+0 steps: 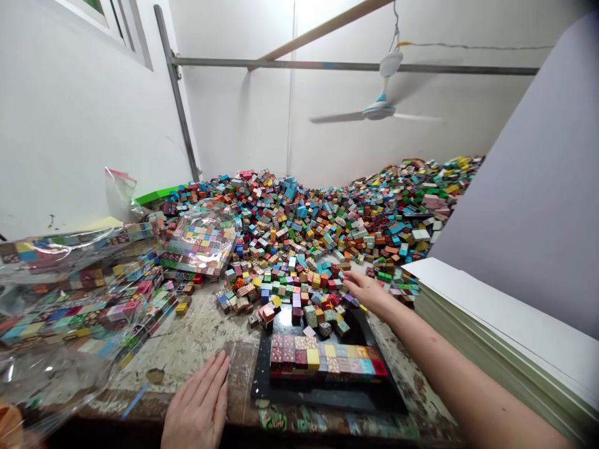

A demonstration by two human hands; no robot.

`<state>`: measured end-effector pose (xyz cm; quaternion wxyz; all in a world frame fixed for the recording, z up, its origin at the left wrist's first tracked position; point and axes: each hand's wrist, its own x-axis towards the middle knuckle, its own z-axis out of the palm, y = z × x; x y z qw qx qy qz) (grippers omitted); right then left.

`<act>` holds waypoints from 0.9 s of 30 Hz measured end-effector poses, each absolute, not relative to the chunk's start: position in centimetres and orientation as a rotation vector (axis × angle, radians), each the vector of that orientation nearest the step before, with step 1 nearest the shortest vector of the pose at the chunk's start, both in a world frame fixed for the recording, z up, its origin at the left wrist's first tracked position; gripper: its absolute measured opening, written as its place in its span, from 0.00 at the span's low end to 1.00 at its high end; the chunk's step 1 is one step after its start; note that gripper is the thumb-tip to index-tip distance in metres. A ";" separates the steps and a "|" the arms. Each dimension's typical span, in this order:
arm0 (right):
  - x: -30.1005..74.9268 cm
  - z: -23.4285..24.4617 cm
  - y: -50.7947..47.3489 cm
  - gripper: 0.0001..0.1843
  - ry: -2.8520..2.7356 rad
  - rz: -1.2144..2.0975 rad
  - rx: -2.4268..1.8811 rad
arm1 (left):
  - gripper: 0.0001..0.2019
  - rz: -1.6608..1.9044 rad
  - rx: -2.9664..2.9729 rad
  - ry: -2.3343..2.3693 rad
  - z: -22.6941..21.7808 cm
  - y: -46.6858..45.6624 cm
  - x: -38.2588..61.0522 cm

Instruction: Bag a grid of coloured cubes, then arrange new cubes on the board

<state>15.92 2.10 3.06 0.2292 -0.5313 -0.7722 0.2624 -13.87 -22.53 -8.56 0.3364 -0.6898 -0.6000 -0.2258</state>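
My left hand (199,399) lies flat on the worn tabletop near its front edge, fingers stretched out and side by side, with nothing in it. It is left of a black board (290,391). Patterned small blocks stand in a close two-row group (322,358) on that board, with a red one at the right end. Beyond them, loose blocks (322,299) spill onto the board's far part. My right hand (367,292) reaches over the right side of these loose blocks. Its fingers point left, stretched and a little apart, and I see nothing held in them.
A large heap of colourful blocks (299,212) fills the back of the table. Clear plastic bags of blocks (84,299) lie at left, one smaller bag (201,240) against the heap. A stack of white sheets (510,324) stands at right. A fan (380,111) hangs above.
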 end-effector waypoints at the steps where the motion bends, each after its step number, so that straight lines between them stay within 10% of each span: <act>1: 16.3 3.2 2.0 0.19 -2.152 0.730 -1.466 | 0.25 -0.591 -1.797 -1.575 -8.6 -22.5 -13.9; 27: 11.8 3.2 -2.7 0.12 -2.588 1.057 -1.175 | 0.19 -0.704 -1.782 -1.731 -7.8 -22.8 -12.8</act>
